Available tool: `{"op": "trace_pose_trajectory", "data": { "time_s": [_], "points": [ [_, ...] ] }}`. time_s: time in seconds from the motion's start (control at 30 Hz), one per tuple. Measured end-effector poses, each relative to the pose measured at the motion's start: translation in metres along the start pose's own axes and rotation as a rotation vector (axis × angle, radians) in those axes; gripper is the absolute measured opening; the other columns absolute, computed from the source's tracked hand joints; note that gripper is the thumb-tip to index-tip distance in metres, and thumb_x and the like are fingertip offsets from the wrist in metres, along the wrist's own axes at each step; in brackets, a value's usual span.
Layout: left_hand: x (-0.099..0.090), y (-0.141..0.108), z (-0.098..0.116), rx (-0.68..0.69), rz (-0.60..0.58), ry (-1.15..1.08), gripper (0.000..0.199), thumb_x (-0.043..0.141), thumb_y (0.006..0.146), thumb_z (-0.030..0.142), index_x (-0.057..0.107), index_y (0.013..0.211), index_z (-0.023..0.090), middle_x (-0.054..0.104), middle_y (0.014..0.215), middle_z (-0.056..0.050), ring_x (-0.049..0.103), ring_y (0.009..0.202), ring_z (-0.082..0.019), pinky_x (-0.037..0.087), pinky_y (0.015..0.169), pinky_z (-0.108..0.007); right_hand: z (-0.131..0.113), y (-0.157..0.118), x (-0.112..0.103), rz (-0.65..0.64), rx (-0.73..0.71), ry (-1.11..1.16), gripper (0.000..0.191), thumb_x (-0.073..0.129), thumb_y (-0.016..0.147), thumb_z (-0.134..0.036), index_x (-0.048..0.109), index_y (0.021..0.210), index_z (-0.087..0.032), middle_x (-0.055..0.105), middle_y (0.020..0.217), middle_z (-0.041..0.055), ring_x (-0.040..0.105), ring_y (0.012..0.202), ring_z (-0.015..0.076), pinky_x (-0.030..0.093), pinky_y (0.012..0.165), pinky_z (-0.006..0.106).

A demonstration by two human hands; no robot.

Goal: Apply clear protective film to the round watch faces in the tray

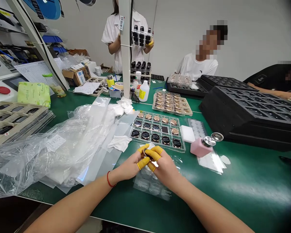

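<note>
My left hand (133,162) and my right hand (162,163) meet over the table, yellow finger cots on the fingertips. Between them they grip a small round watch case (145,153), dark with a shiny rim and mostly hidden by the fingers. Just beyond stands a transparent tray (157,146) of round watch cases, some with black labelled faces, others gold-coloured. Under the hands lies a transparent sheet of round film stickers (151,187). A crumpled white cloth (120,143) is left of my left hand.
A pink pump bottle (200,147) with its metal lid up stands right, by a white foam block (188,134). Plastic bags (70,152) cover the left. Black trays (247,119) are stacked right; a beige tray (188,111) sits behind. Two people work across the table; another arm shows far right.
</note>
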State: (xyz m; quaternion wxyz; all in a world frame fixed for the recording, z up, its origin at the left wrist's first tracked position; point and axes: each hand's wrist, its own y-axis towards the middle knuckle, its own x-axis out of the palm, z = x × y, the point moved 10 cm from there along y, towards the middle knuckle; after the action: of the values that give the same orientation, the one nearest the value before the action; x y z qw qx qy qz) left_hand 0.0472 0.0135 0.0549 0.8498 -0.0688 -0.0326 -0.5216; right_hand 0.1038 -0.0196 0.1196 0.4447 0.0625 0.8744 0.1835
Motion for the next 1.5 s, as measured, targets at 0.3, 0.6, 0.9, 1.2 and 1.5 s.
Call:
{"op": "trace_pose_trajectory", "data": {
  "time_s": [0.3, 0.6, 0.9, 1.2, 1.5],
  "points": [
    [0.002, 0.000, -0.001, -0.010, -0.008, 0.001, 0.054, 0.044, 0.091, 0.037, 0.027, 0.141, 0.024, 0.050, 0.130, -0.011, 0.059, 0.101, -0.020, 0.045, 0.093, -0.038, 0.041, -0.002, -0.004, -0.055, 0.366, 0.152, 0.023, 0.053, 0.081, -0.021, 0.058, 0.103, -0.024, 0.054, 0.083, 0.0024, 0.050, 0.072, 0.0158, 0.045, 0.065, 0.032],
    [0.012, 0.002, 0.001, -0.029, -0.049, 0.015, 0.094, 0.066, 0.077, 0.023, 0.003, 0.145, 0.030, 0.060, 0.099, -0.005, 0.060, 0.083, -0.018, 0.048, 0.074, -0.032, 0.042, -0.006, 0.011, -0.068, 0.393, 0.364, 0.016, 0.062, 0.076, -0.022, 0.062, 0.092, -0.023, 0.056, 0.090, 0.0028, 0.054, 0.080, 0.0171, 0.046, 0.074, 0.035],
    [0.012, -0.004, -0.009, -0.187, -0.083, 0.079, 0.053, 0.067, 0.074, 0.026, 0.047, 0.122, 0.022, 0.062, 0.093, -0.004, 0.065, 0.079, -0.020, 0.053, 0.074, -0.035, 0.055, -0.019, 0.000, -0.041, 0.375, 0.048, 0.013, 0.053, 0.083, -0.024, 0.064, 0.089, -0.023, 0.063, 0.080, 0.0043, 0.054, 0.076, 0.0199, 0.041, 0.068, 0.033],
    [0.021, -0.011, -0.007, -0.220, -0.224, 0.165, 0.052, 0.067, 0.074, 0.026, 0.045, 0.121, 0.023, 0.064, 0.089, -0.002, 0.068, 0.082, -0.021, 0.052, 0.071, -0.032, 0.086, 0.002, 0.011, -0.095, 0.374, -0.410, 0.025, 0.050, 0.086, -0.030, 0.063, 0.103, -0.017, 0.064, 0.098, 0.0124, 0.053, 0.092, 0.0260, 0.035, 0.076, 0.035],
    [0.016, -0.010, -0.014, -0.263, -0.179, 0.107, 0.052, 0.065, 0.076, 0.026, 0.040, 0.122, 0.023, 0.062, 0.092, -0.002, 0.067, 0.085, -0.021, 0.050, 0.078, -0.036, 0.083, 0.018, -0.004, -0.093, 0.336, -0.100, 0.009, 0.053, 0.082, -0.024, 0.059, 0.078, -0.019, 0.063, 0.086, 0.0049, 0.055, 0.082, 0.0176, 0.039, 0.074, 0.031]
  ]
}}
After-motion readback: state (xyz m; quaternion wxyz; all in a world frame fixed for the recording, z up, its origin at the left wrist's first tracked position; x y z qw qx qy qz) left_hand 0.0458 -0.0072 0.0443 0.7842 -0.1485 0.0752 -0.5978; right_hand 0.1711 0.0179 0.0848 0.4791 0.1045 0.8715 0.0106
